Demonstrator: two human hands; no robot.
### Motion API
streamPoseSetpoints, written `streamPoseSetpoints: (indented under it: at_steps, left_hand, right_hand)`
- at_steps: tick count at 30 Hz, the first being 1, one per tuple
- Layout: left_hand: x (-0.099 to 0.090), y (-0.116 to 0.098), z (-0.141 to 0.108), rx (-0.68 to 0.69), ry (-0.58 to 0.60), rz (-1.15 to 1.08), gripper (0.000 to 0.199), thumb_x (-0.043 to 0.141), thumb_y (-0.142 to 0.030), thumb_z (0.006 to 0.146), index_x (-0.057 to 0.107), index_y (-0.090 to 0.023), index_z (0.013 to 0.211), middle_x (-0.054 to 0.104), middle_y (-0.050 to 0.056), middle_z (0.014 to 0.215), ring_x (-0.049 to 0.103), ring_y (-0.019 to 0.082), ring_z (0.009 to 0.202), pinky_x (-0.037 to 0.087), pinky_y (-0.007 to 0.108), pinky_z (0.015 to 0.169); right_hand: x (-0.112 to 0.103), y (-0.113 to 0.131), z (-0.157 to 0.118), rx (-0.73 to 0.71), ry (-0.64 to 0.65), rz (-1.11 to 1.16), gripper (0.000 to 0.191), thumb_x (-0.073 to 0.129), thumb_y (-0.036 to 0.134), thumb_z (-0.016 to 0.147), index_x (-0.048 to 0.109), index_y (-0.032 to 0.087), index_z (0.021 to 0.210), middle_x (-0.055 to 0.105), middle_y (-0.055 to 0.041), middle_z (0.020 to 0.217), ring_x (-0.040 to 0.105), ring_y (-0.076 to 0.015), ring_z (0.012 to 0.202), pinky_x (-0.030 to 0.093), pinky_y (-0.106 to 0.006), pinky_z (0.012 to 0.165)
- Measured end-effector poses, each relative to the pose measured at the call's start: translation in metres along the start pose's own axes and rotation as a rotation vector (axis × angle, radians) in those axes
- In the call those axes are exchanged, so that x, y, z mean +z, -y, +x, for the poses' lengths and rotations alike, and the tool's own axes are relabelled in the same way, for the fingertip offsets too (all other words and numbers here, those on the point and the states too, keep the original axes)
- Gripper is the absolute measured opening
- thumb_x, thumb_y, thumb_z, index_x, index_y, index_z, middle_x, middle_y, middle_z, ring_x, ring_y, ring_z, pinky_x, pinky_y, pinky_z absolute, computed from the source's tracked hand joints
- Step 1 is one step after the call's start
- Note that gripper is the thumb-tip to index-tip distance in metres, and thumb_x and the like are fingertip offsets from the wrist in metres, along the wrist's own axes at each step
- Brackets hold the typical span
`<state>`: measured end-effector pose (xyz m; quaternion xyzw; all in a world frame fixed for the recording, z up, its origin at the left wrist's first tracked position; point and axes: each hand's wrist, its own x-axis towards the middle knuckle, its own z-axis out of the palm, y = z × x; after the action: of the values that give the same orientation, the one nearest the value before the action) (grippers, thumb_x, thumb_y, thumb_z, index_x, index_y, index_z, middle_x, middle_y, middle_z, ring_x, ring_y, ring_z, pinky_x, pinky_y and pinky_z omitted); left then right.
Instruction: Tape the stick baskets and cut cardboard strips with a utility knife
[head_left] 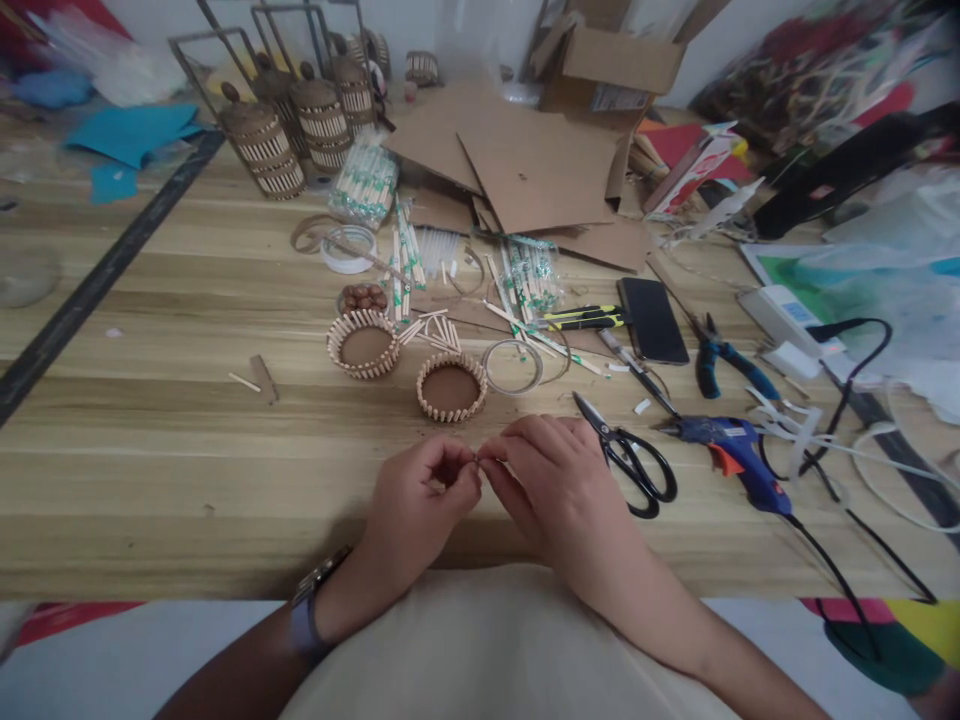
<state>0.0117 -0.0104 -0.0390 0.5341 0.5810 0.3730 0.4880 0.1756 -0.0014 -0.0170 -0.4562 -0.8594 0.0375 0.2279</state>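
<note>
Near the table's front edge, my left hand [424,505] and my right hand [559,485] meet fingertip to fingertip. Both are closed in a pinch on something too small to make out. Just beyond them sits a round tray of short wooden sticks with a brown base [451,388]. A second stick-walled ring [364,345] stands to its left, in front of a small dish of brown beads [364,298]. Black-handled scissors [637,465] lie beside my right hand, partly hidden by it. A roll of tape [513,366] rests behind my hands.
A blue glue gun [731,450], pliers [720,360] and a black phone [652,320] lie to the right. Cardboard sheets [536,180] and bagged sticks [366,180] fill the back. Stick-walled lanterns [262,145] stand back left. Cables [862,540] trail over the right edge.
</note>
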Motion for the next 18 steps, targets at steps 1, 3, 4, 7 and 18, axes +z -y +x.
streamPoseSetpoints:
  at_steps: [1,3,4,7,18]
  left_hand:
    - [-0.0004,0.0,-0.0004,0.008,0.003,0.012,0.014,0.057,-0.029,0.075,0.065,-0.02,0.069,0.066,-0.003,0.062,0.059,0.012,0.058,0.044,0.021,0.055]
    - [-0.0011,-0.0005,-0.0012,0.026,0.003,0.04,0.014,0.057,-0.029,0.076,0.065,-0.02,0.07,0.067,-0.003,0.063,0.059,0.012,0.058,0.044,0.021,0.055]
    - [-0.0014,-0.0009,-0.0015,0.038,0.0,0.056,0.013,0.057,-0.029,0.076,0.065,-0.02,0.07,0.067,-0.003,0.063,0.059,0.012,0.058,0.043,0.02,0.055]
    - [-0.0013,-0.0027,-0.0017,0.087,-0.016,0.105,0.014,0.055,-0.027,0.077,0.064,-0.021,0.068,0.066,-0.003,0.061,0.059,0.011,0.056,0.043,0.02,0.054]
    - [0.0001,-0.0023,-0.0026,0.159,-0.025,0.168,0.015,0.055,-0.025,0.079,0.064,-0.02,0.068,0.069,-0.003,0.063,0.061,0.011,0.058,0.043,0.019,0.056]
  right_hand:
    - [0.0,-0.0003,-0.0001,-0.007,0.007,-0.006,0.03,0.047,0.023,0.104,0.068,0.019,0.083,0.066,-0.0033,0.079,0.059,-0.0189,0.078,0.032,-0.034,0.072]
    - [0.0005,-0.0005,-0.0004,-0.013,0.005,-0.012,0.03,0.046,0.022,0.104,0.067,0.02,0.082,0.066,-0.003,0.078,0.058,-0.0187,0.077,0.032,-0.034,0.072]
    - [0.0008,-0.0003,-0.0006,-0.015,-0.003,-0.014,0.03,0.046,0.021,0.104,0.067,0.02,0.082,0.066,-0.0029,0.078,0.058,-0.0186,0.077,0.032,-0.034,0.072]
    - [0.0014,0.001,-0.0013,-0.012,-0.013,-0.021,0.028,0.048,0.019,0.102,0.067,0.019,0.083,0.065,-0.0031,0.078,0.058,-0.0193,0.075,0.032,-0.035,0.073]
    - [0.0004,0.0018,-0.0044,0.004,0.034,0.001,0.023,0.048,0.017,0.101,0.066,0.019,0.086,0.065,-0.0043,0.081,0.059,-0.0209,0.077,0.035,-0.036,0.075]
